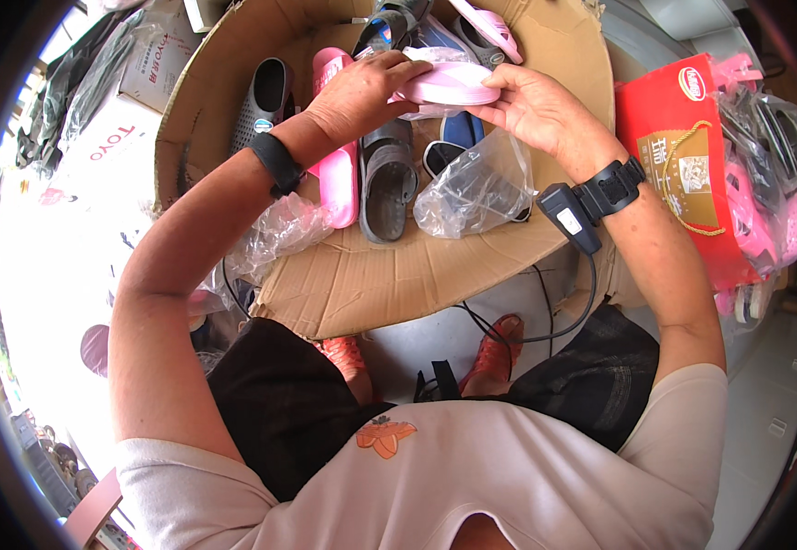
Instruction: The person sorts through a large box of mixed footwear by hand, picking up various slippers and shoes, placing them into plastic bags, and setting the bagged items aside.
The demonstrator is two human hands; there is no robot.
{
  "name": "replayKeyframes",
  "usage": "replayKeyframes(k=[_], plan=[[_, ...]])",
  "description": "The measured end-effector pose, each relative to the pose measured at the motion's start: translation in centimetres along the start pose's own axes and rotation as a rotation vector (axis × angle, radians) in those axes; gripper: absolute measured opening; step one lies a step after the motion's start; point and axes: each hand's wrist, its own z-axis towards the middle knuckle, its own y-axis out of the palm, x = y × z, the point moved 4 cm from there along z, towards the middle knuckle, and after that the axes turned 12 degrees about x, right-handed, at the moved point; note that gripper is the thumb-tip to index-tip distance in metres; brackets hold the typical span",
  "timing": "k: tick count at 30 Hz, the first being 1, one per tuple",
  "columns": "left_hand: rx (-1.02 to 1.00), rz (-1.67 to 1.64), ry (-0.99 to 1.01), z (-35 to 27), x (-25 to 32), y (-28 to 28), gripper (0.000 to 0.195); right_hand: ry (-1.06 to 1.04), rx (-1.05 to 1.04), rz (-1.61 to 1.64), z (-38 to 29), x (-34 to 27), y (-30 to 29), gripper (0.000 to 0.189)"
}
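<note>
Both hands hold a light pink slipper [450, 82] above an open cardboard box [371, 282]. My left hand [374, 82] grips its left end from above, and my right hand [532, 106] pinches the right end between thumb and fingers. Below, a bright pink slide [339, 189] lies beside a dark grey clog [390, 189]. A crumpled clear plastic bag [477, 182] partly covers a black and blue shoe [457, 134]. Another grey clog [264, 103] leans at the box's left side. More footwear sits farther back, partly hidden by my hands.
A red paper bag [673, 165] stands right of the box, with pink clogs [749, 213] in clear plastic next to it. White cartons [116, 137] stand at the left. A black cable [563, 333] runs from my right wrist device [570, 216] past my knees.
</note>
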Motion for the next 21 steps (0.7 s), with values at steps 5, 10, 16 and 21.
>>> replayKeyframes(k=[5,10,16,21], plan=[[-0.052,-0.374,-0.438,-2.4,-3.0,1.5,0.040,0.034,0.030,-0.149,0.8,0.8,-1.3,0.030],[-0.063,-0.352,-0.451,-2.3,-3.9,2.4,0.021,-0.018,0.002,-0.214,1.0,1.3,-1.1,0.036],[0.001,-0.498,-0.532,-2.1,-4.5,2.8,0.021,-0.052,-0.026,-0.283,0.9,0.9,-1.4,0.037],[-0.136,-0.836,-0.771,-2.1,-5.0,2.2,0.035,-0.053,-0.031,-0.291,1.1,0.8,-2.1,0.040]])
